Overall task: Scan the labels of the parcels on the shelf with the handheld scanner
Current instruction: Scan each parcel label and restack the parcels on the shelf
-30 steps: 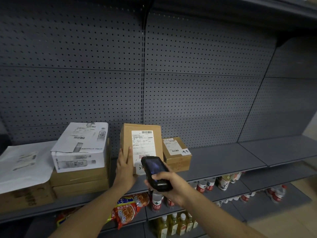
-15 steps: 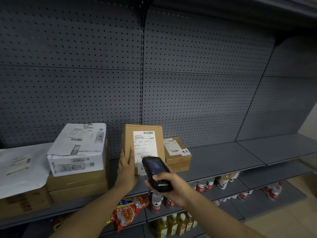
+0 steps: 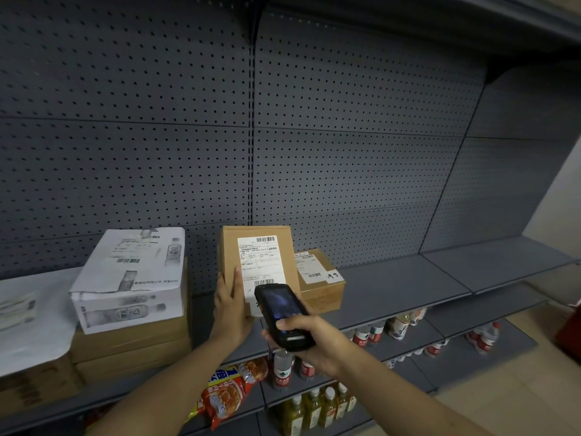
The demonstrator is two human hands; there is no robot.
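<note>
A brown cardboard parcel (image 3: 231, 253) stands upright on the grey shelf (image 3: 393, 287), its white shipping label (image 3: 259, 261) facing me. My left hand (image 3: 231, 305) grips its lower left side. My right hand (image 3: 309, 341) holds a black handheld scanner (image 3: 281, 313) just in front of the label's lower edge, screen toward me. A smaller brown parcel (image 3: 320, 284) with its own label lies flat right behind the upright one.
A white printed box (image 3: 129, 278) sits on stacked brown cartons (image 3: 132, 347) to the left, with a white bag (image 3: 28, 316) further left. Lower shelves hold bottles (image 3: 314, 407) and a snack bag (image 3: 226, 394). Perforated back panels (image 3: 345, 152) rise behind.
The view has shifted slightly; the upright parcel and both hands stay almost where they were, with the scanner still held at the label's lower part.
</note>
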